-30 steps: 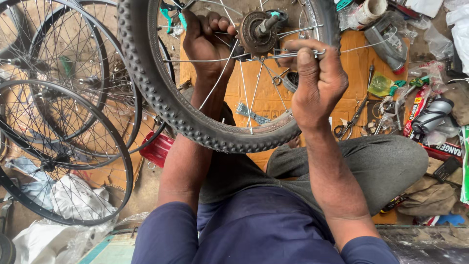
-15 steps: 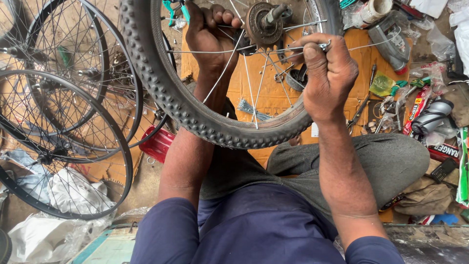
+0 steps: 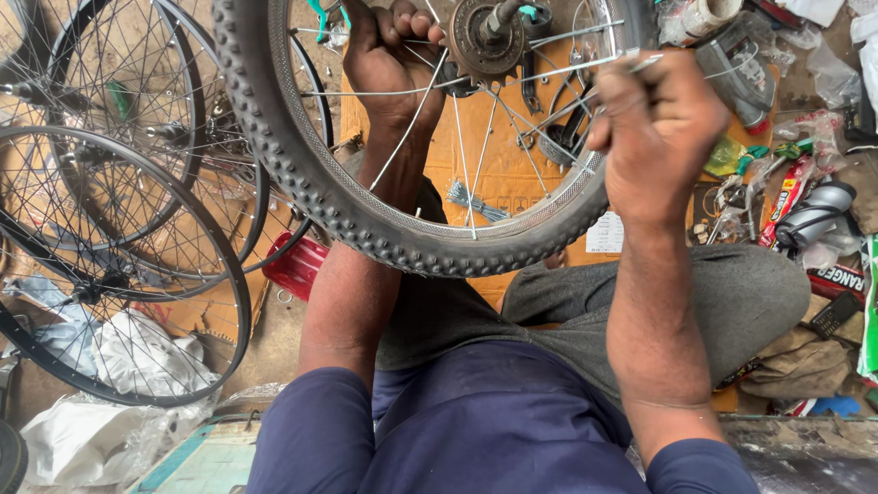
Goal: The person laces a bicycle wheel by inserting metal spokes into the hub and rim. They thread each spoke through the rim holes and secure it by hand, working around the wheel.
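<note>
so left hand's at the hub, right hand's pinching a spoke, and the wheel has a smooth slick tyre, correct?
Not the tyre. The head view shows a knobby tyre with raised tread blocks. The rest holds: left hand at the hub, right hand pinching a spoke.

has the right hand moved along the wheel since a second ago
Yes. The right hand has shifted outward along the spokes, from beside the hub toward the rim at the tyre. The left hand is beside the hub.
</note>
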